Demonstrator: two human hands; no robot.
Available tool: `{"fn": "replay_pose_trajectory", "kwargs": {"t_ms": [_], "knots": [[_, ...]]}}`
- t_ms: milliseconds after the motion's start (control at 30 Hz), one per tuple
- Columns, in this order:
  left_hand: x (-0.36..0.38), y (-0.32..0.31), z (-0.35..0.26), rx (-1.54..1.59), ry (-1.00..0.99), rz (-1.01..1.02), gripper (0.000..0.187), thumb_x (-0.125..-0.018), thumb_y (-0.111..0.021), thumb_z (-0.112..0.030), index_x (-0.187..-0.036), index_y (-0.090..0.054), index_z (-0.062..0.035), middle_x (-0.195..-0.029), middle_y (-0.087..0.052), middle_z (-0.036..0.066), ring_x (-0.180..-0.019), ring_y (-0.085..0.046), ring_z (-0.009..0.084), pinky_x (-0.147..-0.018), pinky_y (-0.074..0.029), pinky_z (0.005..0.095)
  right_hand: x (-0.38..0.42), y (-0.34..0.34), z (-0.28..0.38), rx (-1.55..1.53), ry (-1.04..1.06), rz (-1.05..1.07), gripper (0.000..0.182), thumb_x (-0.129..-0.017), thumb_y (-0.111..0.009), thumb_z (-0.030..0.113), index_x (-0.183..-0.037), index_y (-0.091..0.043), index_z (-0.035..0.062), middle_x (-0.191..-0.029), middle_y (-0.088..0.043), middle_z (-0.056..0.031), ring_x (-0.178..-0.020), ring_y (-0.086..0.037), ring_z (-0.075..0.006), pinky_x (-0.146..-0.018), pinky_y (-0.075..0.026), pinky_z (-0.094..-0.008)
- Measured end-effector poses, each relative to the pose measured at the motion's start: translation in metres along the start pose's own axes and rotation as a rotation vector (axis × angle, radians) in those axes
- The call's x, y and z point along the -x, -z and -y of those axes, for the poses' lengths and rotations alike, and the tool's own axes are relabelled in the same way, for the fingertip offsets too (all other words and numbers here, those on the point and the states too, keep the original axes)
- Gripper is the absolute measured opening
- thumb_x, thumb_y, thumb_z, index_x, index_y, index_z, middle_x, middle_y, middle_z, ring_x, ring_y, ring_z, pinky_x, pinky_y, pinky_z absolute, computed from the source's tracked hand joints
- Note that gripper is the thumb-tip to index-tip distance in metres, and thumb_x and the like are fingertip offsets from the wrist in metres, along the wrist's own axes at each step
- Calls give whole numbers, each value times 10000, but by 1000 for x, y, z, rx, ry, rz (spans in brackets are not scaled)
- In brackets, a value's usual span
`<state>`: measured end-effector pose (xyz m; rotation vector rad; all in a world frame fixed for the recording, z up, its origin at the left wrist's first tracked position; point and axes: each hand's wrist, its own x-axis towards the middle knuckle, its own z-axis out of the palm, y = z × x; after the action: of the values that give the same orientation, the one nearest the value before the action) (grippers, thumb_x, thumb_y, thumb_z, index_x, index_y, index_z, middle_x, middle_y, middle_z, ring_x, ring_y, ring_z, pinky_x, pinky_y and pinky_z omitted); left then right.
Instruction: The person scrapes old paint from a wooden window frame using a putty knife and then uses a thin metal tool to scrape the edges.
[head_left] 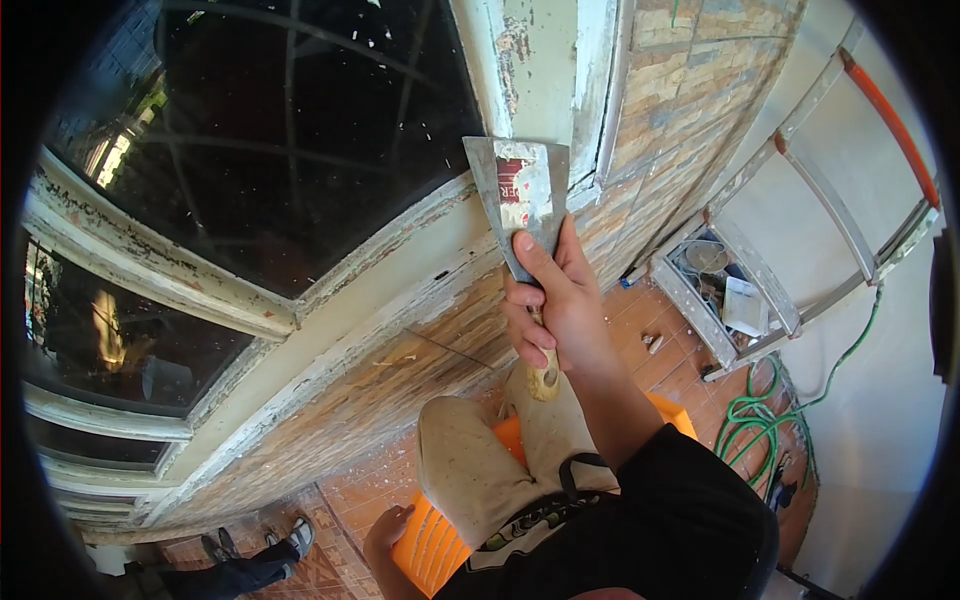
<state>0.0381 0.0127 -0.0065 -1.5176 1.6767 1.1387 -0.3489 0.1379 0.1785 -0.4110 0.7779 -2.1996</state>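
Observation:
My right hand (545, 300) is closed around the wooden handle (544, 383) of a wide putty knife, with the thumb pressed on its metal. The paint-spotted blade (520, 185) points up and overlaps the corner of the window frame (400, 240); whether it touches cannot be told. Paint on that frame is worn and flaking. Low on the left, my left hand (388, 527) has its fingers curled at the edge of an orange slatted plastic seat (430, 540).
A metal ladder (825, 200) stands at the right, near a tray (745, 305) of tools and containers. A green hose (760, 425) lies coiled on the tiled floor. Another person's legs and sandals (300, 537) show at bottom left. Dark glass panes (330, 130) fill the upper left.

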Motion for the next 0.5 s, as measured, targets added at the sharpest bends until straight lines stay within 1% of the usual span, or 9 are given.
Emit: {"fn": "replay_pose_trajectory", "kwargs": {"t_ms": [33, 100, 133, 200, 233, 333, 400, 433, 500], "knots": [[-5, -1, 5, -1, 1, -2, 478, -897, -490, -395, -1041, -572, 53, -951, -622, 194, -824, -615, 244, -727, -470, 361, -2, -1, 2, -3, 1, 0, 347, -951, -447, 234, -1274, -321, 235, -574, -321, 10, -288, -271, -68, -238, -275, -213], [-13, -4, 15, 9, -1, -16, 482, -895, -427, -385, -971, -600, 59, -959, -619, 207, -856, -596, 274, -790, -426, 363, -10, -5, 11, -64, 71, 75, 262, -948, -456, 241, -1196, -375, 216, -577, -333, 16, -293, -274, -66, -234, -268, -213], [-13, -4, 16, 6, -3, -20, 482, -895, -427, -385, -971, -600, 59, -959, -619, 207, -856, -596, 274, -790, -426, 363, -14, -12, 18, -68, 76, 76, 262, -948, -456, 241, -1196, -375, 216, -577, -333, 16, -293, -274, -66, -234, -268, -213], [-8, -2, 11, -54, -72, -22, 481, -893, -428, -379, -969, -602, 63, -984, -617, 211, -886, -596, 283, -800, -423, 366, -26, -28, 35, -20, 265, 20, 176, -945, -463, 249, -1099, -401, 191, -582, -347, 18, -301, -282, -64, -229, -263, -214], [-6, -2, 10, -60, -73, -28, 481, -893, -428, -379, -969, -602, 63, -984, -617, 211, -886, -596, 283, -800, -423, 366, -31, -28, 41, -1, 292, 28, 122, -948, -453, 252, -1026, -399, 176, -590, -347, 18, -313, -288, -60, -227, -261, -215], [-4, 0, 1, -122, -110, -57, 484, -889, -432, -379, -974, -602, 66, -1000, -618, 210, -908, -595, 285, -814, -420, 373, -27, -2, 42, -55, 356, -52, 123, -953, -432, 255, -1038, -392, 176, -590, -342, 20, -315, -282, -61, -231, -260, -212], [6, -1, -3, -12, -39, -25, 490, -888, -432, -388, -979, -602, 63, -1000, -617, 209, -908, -594, 286, -819, -417, 380, -9, 25, 27, -86, 362, -120, 145, -935, -410, 206, -1070, -365, 174, -618, -348, 9, -339, -297, -72, -243, -275, -218], [1, -2, -1, -9, -40, -21, 490, -888, -432, -388, -979, -602, 63, -1000, -617, 209, -908, -594, 286, -819, -417, 380, 1, 41, 16, -95, 360, -149, 164, -924, -405, 181, -1079, -354, 173, -636, -355, -3, -357, -313, -79, -254, -290, -225], [-7, -2, 8, -139, -59, -46, 500, -888, -429, -394, -981, -600, 66, -993, -618, 211, -905, -594, 291, -814, -419, 377, 18, 76, -8, -98, 270, -267, 215, -900, -390, 132, -1102, -334, 176, -719, -395, -39, -403, -350, -99, -287, -323, -241]]}}
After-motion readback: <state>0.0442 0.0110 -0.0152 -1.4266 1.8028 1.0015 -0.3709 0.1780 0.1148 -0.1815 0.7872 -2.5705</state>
